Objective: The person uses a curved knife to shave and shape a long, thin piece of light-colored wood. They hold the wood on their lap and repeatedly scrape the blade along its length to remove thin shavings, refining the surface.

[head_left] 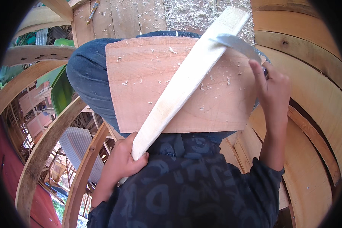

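A long pale piece of wood (182,83), wider toward its far end, lies slantwise over a flat reddish board (148,76) on my lap. My left hand (127,155) is wrapped round its narrow near end, close to my belly. On the right, my right hand (271,81) is closed round the handle of a knife (241,46), thumb raised along it. The blade, slightly blurred, reaches left and its tip meets or overlaps the pale wood near the far end. Most of the handle is hidden in my fist.
Curled wood shavings (193,15) cover the planks beyond my knees, and a few lie on the board. A thin stick-like object (93,12) rests at the far left. Plank walling (304,76) rises close on my right. Open wooden framing (53,140) stands at left, with a corrugated sheet (81,148) beyond.
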### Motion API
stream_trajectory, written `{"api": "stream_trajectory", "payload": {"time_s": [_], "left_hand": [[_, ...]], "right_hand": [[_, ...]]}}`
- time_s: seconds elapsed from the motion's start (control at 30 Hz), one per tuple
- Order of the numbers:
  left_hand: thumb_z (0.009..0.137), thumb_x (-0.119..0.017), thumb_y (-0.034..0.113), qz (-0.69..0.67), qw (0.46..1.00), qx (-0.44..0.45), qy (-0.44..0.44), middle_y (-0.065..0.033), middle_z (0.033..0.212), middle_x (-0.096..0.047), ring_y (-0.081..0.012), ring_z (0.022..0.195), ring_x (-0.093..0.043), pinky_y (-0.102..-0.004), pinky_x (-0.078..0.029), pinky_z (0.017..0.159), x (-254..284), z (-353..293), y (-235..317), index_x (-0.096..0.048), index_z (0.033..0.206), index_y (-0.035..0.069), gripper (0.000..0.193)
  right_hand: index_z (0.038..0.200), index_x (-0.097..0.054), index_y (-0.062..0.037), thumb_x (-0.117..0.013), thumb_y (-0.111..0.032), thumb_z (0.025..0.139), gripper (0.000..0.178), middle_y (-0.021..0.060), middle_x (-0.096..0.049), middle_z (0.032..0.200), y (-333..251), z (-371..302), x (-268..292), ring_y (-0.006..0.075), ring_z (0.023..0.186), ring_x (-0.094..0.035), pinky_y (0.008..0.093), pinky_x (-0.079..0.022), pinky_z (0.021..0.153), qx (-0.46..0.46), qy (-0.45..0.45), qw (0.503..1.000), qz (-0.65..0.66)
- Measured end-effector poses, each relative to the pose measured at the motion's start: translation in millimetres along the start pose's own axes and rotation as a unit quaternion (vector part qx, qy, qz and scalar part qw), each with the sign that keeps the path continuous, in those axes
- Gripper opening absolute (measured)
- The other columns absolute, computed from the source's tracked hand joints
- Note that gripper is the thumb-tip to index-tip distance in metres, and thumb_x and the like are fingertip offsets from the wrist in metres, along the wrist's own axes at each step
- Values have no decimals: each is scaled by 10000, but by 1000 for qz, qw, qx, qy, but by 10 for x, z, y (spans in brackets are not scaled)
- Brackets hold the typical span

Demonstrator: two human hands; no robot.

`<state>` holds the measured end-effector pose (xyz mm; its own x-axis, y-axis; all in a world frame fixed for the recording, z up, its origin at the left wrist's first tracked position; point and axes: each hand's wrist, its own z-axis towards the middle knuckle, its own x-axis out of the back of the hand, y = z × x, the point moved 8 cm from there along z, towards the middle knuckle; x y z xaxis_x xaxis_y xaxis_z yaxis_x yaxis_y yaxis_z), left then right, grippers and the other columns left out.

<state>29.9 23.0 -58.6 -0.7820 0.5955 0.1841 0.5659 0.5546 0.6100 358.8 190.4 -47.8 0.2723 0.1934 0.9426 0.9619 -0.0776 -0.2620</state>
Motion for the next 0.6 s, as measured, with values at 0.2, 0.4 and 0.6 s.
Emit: {"api": "stream_trajectory", "payload": {"time_s": [0.2,0.4,0.6], "left_hand": [[711,-674,171,5,999,-18,28,-251,809,-670,-396,792,-701,-407,-536,727,13,2,8,-604,1066,-41,419],[713,-690,184,20,999,-3,32,-241,745,-657,-401,745,-695,-415,-534,690,4,12,4,-599,999,-34,371],[718,-691,181,24,997,-8,67,-247,735,-648,-411,725,-684,-423,-530,670,5,-6,10,-595,967,-34,343]], "right_hand": [[595,-500,-62,-685,-575,843,599,120,-502,498,-438,-236,-72,292,441,-535,379,-408,432,152,6,988,-37],[599,-470,-62,-678,-573,846,604,113,-485,489,-550,-409,-86,294,439,-530,378,-396,424,153,-20,987,-43],[608,-516,-63,-664,-564,866,583,106,-493,483,111,10,38,290,425,-540,379,-410,425,-59,4,998,19]]}}
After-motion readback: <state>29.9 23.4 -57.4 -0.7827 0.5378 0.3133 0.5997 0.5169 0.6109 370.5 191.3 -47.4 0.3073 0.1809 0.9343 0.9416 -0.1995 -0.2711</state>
